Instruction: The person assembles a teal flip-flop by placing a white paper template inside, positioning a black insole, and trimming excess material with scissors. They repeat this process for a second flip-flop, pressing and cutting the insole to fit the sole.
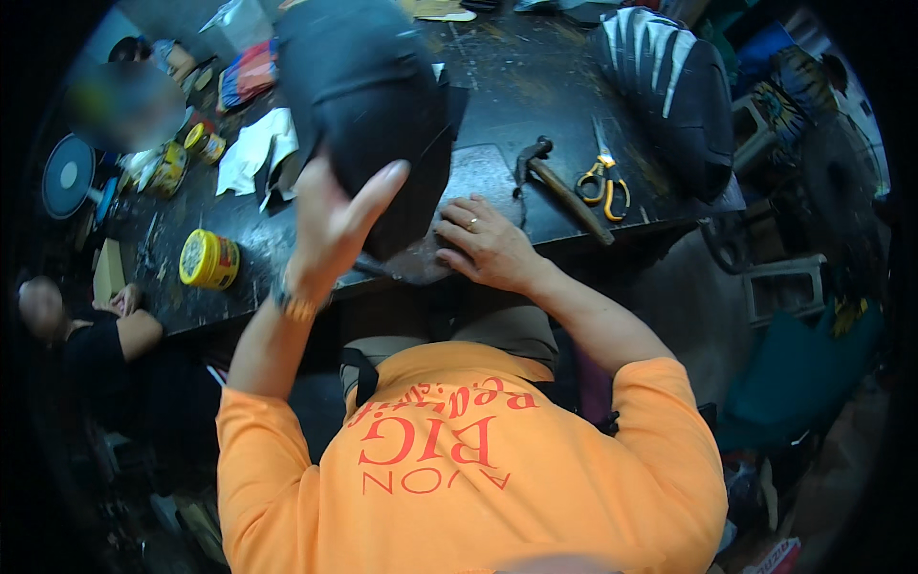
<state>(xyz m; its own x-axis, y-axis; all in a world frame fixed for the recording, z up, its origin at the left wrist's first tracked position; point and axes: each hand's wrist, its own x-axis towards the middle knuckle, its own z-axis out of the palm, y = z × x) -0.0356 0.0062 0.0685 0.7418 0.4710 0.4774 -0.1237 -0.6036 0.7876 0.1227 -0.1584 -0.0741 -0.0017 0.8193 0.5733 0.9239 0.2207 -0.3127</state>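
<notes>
Head view: yellow jar point(212, 260), pale top, contents unclear. Your left hand point(332, 222) grips a bulky black piece point(359, 110) over the table point(535, 86), upper end cut off, some fingers hidden; your right hand point(492, 246), fingers loosely spread, touches a grey slab point(483, 172).

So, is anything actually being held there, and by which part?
The left hand holds the bulky black thing by its near left side. The right hand rests on the grey sheet; whether it grips is unclear.
</notes>
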